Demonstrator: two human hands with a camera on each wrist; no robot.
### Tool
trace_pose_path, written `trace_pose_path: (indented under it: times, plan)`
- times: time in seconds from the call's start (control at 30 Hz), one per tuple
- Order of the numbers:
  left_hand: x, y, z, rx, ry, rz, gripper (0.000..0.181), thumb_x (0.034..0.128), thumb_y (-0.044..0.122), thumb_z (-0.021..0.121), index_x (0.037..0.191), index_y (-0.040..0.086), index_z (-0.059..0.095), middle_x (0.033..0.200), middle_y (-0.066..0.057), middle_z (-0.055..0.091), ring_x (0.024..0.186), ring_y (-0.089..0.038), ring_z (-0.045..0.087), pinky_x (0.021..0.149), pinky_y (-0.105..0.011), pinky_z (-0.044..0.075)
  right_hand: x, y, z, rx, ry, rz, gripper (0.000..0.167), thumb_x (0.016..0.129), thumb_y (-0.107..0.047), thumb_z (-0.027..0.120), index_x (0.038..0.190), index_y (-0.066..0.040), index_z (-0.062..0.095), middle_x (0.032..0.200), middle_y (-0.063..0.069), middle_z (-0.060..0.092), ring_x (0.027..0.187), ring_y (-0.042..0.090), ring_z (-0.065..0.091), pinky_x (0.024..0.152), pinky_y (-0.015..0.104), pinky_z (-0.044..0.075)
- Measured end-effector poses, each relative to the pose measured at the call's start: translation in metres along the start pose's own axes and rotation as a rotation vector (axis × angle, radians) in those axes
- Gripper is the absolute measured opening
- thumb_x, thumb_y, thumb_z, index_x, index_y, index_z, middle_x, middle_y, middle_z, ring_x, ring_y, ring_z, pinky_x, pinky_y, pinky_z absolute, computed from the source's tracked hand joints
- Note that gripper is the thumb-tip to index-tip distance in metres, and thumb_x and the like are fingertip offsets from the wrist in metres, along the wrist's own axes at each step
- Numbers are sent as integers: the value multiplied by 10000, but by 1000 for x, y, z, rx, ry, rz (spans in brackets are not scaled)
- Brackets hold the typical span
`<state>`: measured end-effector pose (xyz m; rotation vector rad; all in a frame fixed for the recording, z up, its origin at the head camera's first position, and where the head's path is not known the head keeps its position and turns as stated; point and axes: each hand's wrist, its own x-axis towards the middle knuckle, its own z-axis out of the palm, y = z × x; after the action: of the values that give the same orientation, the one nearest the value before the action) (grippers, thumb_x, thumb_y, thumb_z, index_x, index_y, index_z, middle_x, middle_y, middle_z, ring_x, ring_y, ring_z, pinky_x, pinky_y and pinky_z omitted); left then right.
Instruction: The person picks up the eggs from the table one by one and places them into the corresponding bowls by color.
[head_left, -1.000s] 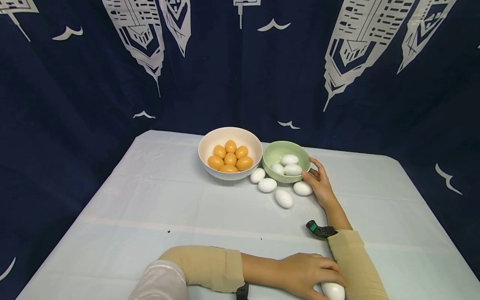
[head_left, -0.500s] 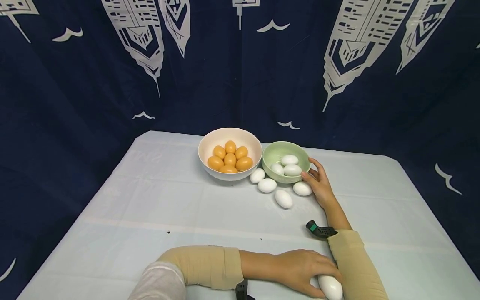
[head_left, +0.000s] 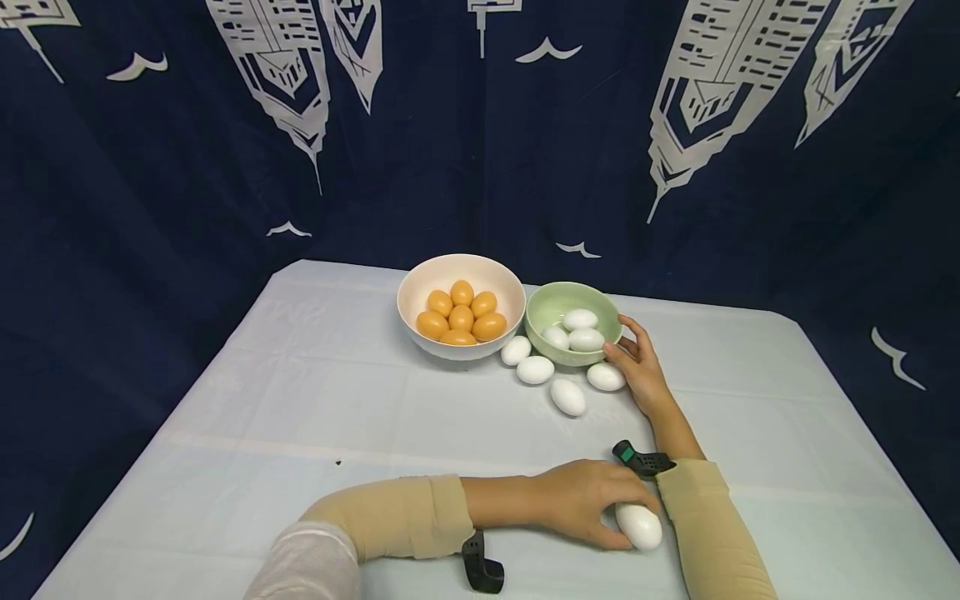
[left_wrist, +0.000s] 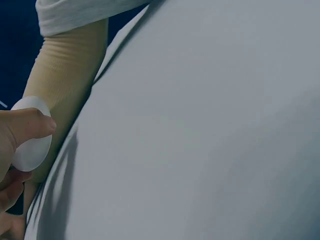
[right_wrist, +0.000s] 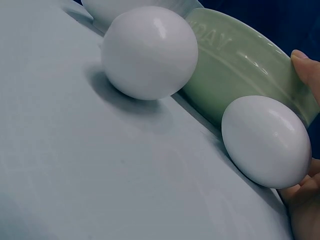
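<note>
A white egg (head_left: 639, 527) is pinched between the thumb and fingers of my left hand (head_left: 588, 500), close to the right forearm. In the left wrist view the thumb lies across this egg (left_wrist: 34, 152). My right hand (head_left: 639, 367) holds the right side of a green bowl (head_left: 551, 304), a fingertip (right_wrist: 302, 60) at its rim. Three white eggs (head_left: 587, 340) lie inside that bowl. Several more white eggs rest on the table before it, one egg (right_wrist: 266, 142) right beside the right hand and another egg (right_wrist: 150, 52) farther left.
Left of the green bowl stands a larger cream bowl (head_left: 420, 287) with several orange-yellow eggs (head_left: 461, 318). Both bowls are near the far edge of the white-covered table (head_left: 300, 383). A dark blue printed curtain (head_left: 480, 167) hangs behind. Black wrist devices (head_left: 480, 567) stick out from both wrists.
The left hand has moved up and slightly left across the table, bringing the gripped white egg along. My right hand and both bowls have stayed where they were.
</note>
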<state>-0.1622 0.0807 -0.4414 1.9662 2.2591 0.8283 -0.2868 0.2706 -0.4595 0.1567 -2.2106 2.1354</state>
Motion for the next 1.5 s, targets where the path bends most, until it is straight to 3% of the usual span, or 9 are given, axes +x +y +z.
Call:
trace_pose_path:
  times: [0.23,0.53,0.67,0.8,0.93,1.17,1.37,1.5]
  plan:
    - [-9,-9,-19,30,110,-64,416,788,238,817,1157,145,648,1120,42,650,1039,13,553,913,-55,358,0,1,-1,12,-6,-3,612,993,-110,570,1518,-175,263,1421,298,336,1020,24,557,850,138,462]
    - [-18,-27,-40,36,223,-173,417,787,211,811,1165,140,650,1146,35,654,1091,-29,560,940,-91,374,0,1,-3,-5,-18,9,623,994,-165,581,1525,-190,256,1431,278,341,1023,35,563,844,150,470]
    - [-19,-34,-51,67,274,-192,409,789,199,807,1160,129,649,1147,17,654,1091,-78,575,950,-125,392,0,1,-4,-24,-20,8,638,998,-184,576,1535,-172,232,1429,272,338,1033,34,555,843,149,473]
    - [-18,-43,-60,110,317,-208,422,786,206,811,1164,112,648,1168,-9,650,1099,-123,587,967,-153,402,0,2,-4,-22,-17,0,628,997,-185,578,1527,-171,242,1430,282,340,1032,33,558,836,155,477]
    - [-16,-53,-68,142,366,-268,427,790,236,807,1169,122,646,1170,-5,647,1100,-143,593,970,-187,422,1,3,-4,-22,-16,0,623,993,-192,587,1522,-206,259,1438,279,338,1049,45,549,832,158,483]
    - [-10,-68,-78,126,447,-330,424,799,232,810,1166,117,633,1132,-16,654,1061,-137,601,922,-232,465,2,3,-4,-12,-18,12,633,987,-219,600,1524,-239,265,1443,255,333,1069,58,535,840,159,480]
    - [-2,-78,-83,117,468,-410,442,810,238,805,1190,112,617,1165,-19,648,1077,-140,599,919,-223,463,2,2,-3,-23,-18,14,641,992,-206,589,1532,-213,243,1439,257,330,1067,64,533,841,154,475]
    - [5,-86,-87,124,498,-499,459,808,271,806,1201,126,619,1177,-25,650,1055,-145,611,896,-200,470,0,0,-3,-21,-15,12,631,995,-184,581,1529,-198,245,1432,270,336,1050,56,538,841,154,469]
